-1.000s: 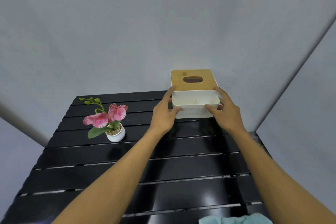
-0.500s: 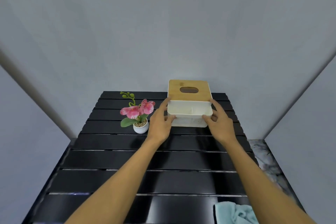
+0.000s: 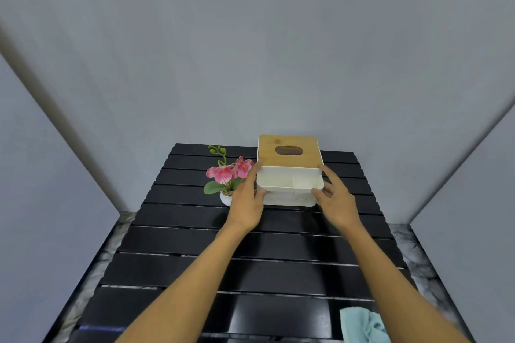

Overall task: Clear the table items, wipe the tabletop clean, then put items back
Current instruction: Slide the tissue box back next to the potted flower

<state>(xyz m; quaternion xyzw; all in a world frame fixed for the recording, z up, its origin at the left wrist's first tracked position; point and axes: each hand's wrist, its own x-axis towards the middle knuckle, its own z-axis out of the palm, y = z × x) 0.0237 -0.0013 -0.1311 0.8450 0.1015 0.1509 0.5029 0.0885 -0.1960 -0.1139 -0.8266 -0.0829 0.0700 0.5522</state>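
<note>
The tissue box (image 3: 289,172), white with a wooden lid and an oval slot, sits toward the 12 o'clock end of the black slatted table (image 3: 250,273). Its open front compartment, split by a divider, faces 6 o'clock.

The left hand (image 3: 246,203) grips the box's 9 o'clock side: thumb on the front corner, fingers wrapped along the side wall. The right hand (image 3: 338,203) grips the 3 o'clock side the same way, thumb on the front corner, fingers against the side wall. Whether the box rests on the slats or is held just clear of them cannot be determined.

The potted orchid (image 3: 230,178), with pink blooms in a small white pot, stands just beside the box at its 9 o'clock, partly behind the left hand.

A light-blue cloth (image 3: 362,326) lies crumpled at the table's 5 o'clock corner, well apart from the box.
</note>
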